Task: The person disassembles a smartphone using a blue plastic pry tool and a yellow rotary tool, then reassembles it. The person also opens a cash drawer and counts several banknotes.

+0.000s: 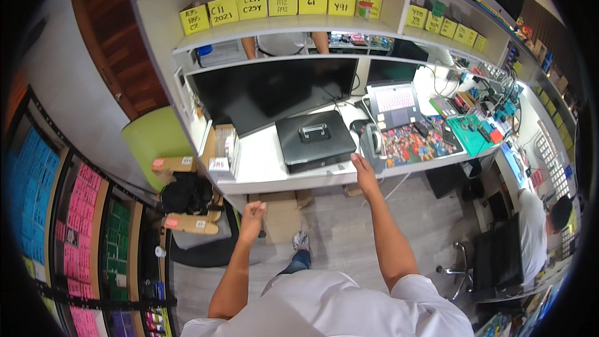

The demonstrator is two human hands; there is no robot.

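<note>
Racks of blue-, pink- and green-labelled boxes line the room's left side, followed by a lime-green chair beside a brightly lit white desk. Out from the desk's front edge hangs the left hand, its fingers loosely curled; whether they pinch anything I cannot tell. Behind, a large dark monitor leans over the black box, which lies shut on the desk, handle up, near the front edge. Just off its front right corner is the right hand, fingers stretched out, closed round nothing visible; contact with the box is unclear. I judge this a reaching stage, before any firm hold; gripping the box would call for the left hand to come up to its opposite side. Farther right sit an open laptop and, beyond, a seated co-worker.
</note>
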